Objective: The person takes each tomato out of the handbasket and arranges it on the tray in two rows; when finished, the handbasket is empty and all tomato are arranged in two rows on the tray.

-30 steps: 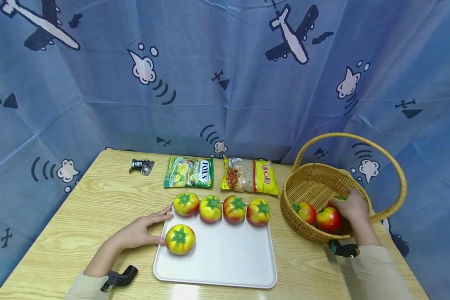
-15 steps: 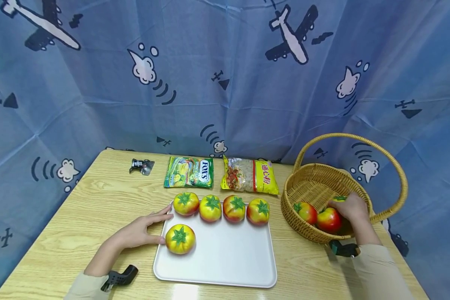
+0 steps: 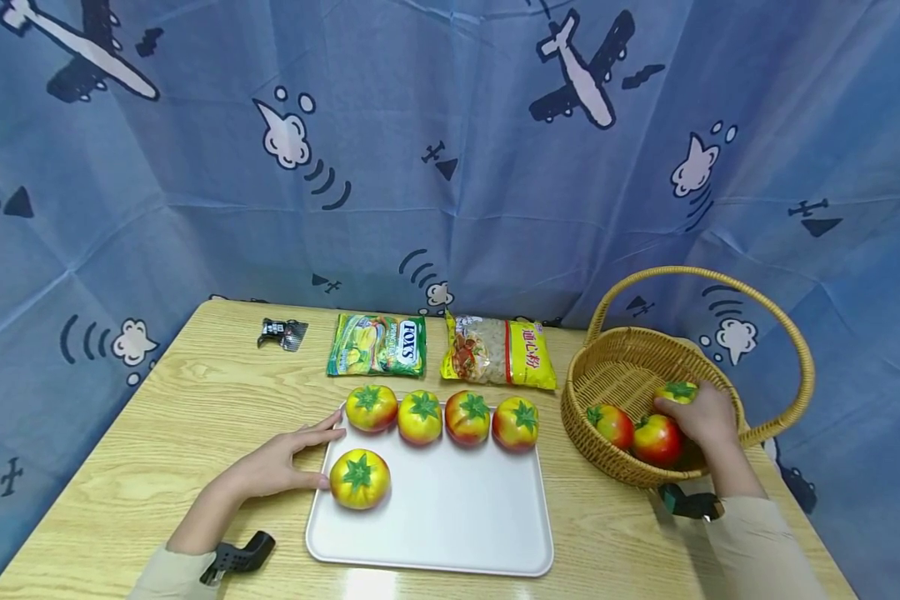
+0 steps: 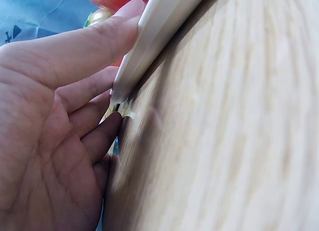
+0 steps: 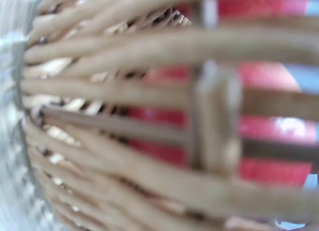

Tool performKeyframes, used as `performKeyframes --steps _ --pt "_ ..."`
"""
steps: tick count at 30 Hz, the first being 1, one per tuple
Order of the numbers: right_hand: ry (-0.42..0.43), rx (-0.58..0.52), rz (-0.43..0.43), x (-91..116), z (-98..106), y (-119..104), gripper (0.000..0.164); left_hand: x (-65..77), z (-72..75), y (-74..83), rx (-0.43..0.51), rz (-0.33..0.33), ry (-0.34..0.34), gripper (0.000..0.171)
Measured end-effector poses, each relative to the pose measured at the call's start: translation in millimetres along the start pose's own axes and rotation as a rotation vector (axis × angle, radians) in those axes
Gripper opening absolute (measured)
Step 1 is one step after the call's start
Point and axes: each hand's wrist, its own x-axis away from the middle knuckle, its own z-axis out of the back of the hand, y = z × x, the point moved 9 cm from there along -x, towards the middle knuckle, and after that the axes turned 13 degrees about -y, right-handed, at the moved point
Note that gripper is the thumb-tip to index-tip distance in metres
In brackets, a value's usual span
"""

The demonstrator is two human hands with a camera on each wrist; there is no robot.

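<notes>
A white tray (image 3: 450, 500) bears a back row of several red-and-yellow persimmons (image 3: 468, 418) with green caps. One more persimmon (image 3: 360, 479) sits at its left side. My left hand (image 3: 281, 462) rests along the tray's left edge, thumb and fingers spread; in the left wrist view the thumb (image 4: 94, 49) touches the rim. Inside the wicker basket (image 3: 600, 450), my right hand (image 3: 708, 417) grips a persimmon (image 3: 677, 392), partly covered by the fingers. Two other persimmons (image 3: 657, 440) lie beside it. The right wrist view shows blurred basket weave (image 5: 124, 96) with red fruit behind, no hand.
Behind the tray lie a green candy bag (image 3: 378, 346) and a yellow pasta bag (image 3: 498, 352). A small black packet (image 3: 282, 333) is at the back left. The basket's tall handle (image 3: 720, 279) arches over it. A blue curtain (image 3: 382, 208) hangs behind the table.
The persimmon under my right hand has risen slightly and more of its yellow side and green cap shows. My left hand and the tray have stayed still.
</notes>
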Motion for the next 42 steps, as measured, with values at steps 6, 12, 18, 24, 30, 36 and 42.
performKeyframes --steps 6,12,18,24,30,36,42 --pt "0.042 -0.052 0.064 4 4 -5 0.078 0.4 0.1 -0.4 0.002 0.000 0.004 0.080" --pt "0.107 -0.049 0.123 10 12 -12 0.081 0.4 0.0 -0.6 0.003 -0.001 0.004 0.080" --pt "0.133 -0.059 0.154 18 18 -21 0.086 -0.1 0.2 -0.7 0.012 0.000 0.000 0.079" --pt "0.121 -0.075 0.198 31 21 -37 0.088 0.0 0.0 -1.0 0.010 0.004 0.001 0.079" --pt "0.148 -0.101 0.293 47 21 -60 0.083 -0.2 -0.6 -2.2 0.009 0.007 -0.001 0.080" --pt "0.136 -0.190 0.371 61 9 -82 0.079 -0.4 0.2 -1.2 0.013 0.001 0.001 0.079" --pt "0.112 -0.239 0.452 72 -9 -107 0.077 0.1 0.3 0.3 0.008 -0.011 0.001 0.080"
